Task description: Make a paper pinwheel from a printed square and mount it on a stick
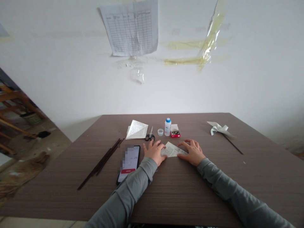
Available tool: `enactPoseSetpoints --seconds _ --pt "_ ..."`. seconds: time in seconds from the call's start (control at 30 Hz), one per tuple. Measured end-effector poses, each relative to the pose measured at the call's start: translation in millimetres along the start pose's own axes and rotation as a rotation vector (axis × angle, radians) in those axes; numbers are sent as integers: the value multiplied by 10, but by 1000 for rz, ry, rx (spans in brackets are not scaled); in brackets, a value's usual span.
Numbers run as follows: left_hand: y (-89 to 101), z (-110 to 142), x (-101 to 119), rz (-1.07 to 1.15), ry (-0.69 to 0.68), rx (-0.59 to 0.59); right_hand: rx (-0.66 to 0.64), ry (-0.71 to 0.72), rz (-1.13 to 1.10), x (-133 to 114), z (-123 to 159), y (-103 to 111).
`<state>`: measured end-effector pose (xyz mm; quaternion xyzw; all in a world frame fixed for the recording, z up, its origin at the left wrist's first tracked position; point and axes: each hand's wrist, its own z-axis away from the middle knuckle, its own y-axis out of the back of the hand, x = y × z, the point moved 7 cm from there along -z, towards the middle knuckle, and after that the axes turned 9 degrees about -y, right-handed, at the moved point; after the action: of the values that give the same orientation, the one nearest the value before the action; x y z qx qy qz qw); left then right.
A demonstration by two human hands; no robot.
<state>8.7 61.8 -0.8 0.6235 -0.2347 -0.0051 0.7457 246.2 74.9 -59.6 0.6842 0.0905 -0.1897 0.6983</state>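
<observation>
A triangle of folded printed paper (171, 150) lies on the brown table between my two hands. My left hand (154, 152) has its curved fingers and thumb around the paper's left corner. On the other side, my right hand (193, 152) holds the right corner, its thumb at the near edge and its index finger raised at the far side. Part of each corner is hidden by the fingers. Just beyond my left hand are black-handled scissors (150, 136). A phone (129, 163) lies left of my left wrist, its screen partly blurred.
Behind the paper stand a white bottle with a blue cap (167, 127), a small clear cup (160, 132) and a red box of small metal pieces (175, 134). Printed paper sheets (137, 129) and dark thin sticks (102, 162) lie left. A paper pinwheel (219, 129) lies right.
</observation>
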Motion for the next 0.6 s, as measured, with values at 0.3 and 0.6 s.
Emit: enactPoseSetpoints --seconds 0.3,0.6 --pt "36 27 -295 -3 3 27 -23 -3 3 324 -125 145" --pt "-30 27 -597 -50 33 41 -23 72 -7 571 -252 189"
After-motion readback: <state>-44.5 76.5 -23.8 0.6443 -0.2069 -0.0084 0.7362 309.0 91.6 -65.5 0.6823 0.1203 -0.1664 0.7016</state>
